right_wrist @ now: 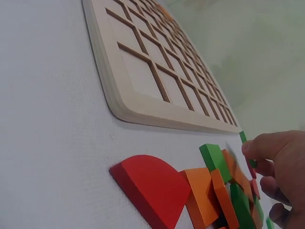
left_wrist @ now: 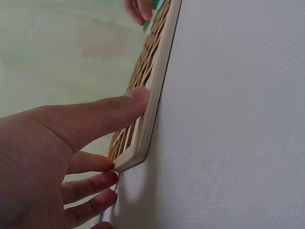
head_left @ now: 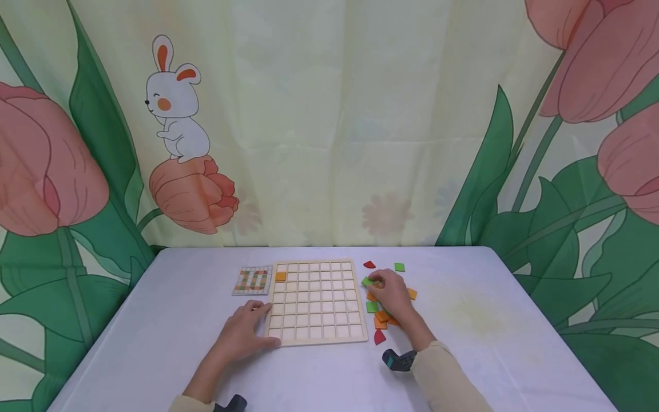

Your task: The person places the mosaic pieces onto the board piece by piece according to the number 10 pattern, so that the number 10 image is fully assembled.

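My left hand (head_left: 247,332) rests at the near left corner of a wooden grid board (head_left: 273,343). Its thumb presses the near edge while the other fingertips touch the left side, as the left wrist view shows. One orange square tile (head_left: 280,277) sits in a cell near the board's upper left. Beyond the board's right edge, my right hand (head_left: 392,293) pinches a green tile (head_left: 367,281) between thumb and fingers, over a loose pile of tiles. That pile includes a green square (head_left: 372,308) and an orange square (head_left: 380,323), partly hidden by the hand.
A pattern card (head_left: 238,289) with coloured squares lies left of the board. A red quarter-round piece (right_wrist: 152,188) lies at the pile's near end, and another red piece (head_left: 369,264) at its far end. Farther right is a green square (head_left: 399,267). A printed curtain (head_left: 340,143) hangs behind the table.
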Demonstrator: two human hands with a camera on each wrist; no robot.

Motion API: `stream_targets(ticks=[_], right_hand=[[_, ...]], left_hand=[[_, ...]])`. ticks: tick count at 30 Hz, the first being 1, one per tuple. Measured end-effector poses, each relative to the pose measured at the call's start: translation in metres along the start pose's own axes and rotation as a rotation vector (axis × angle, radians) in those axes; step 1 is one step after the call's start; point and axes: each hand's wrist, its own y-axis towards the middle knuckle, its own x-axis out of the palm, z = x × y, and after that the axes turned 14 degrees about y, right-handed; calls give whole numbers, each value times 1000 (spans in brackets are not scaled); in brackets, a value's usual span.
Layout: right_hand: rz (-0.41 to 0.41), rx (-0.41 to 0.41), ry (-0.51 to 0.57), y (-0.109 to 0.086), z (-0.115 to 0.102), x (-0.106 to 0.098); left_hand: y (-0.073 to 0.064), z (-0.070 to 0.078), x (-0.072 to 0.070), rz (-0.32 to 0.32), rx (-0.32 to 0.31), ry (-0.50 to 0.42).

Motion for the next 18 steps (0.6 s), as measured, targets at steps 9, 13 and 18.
stream_targets(ticks=[9,13,18], right_hand=[[-36,14,36,-3,-7,9],[-41,-10,30,-2,-10,14],[-35,-69,12,-1,-14,18]], left_hand=[[-1,0,0,-4,6,-5],[-1,1,0,10,11,-7],[-1,1,-1,19,11,0]])
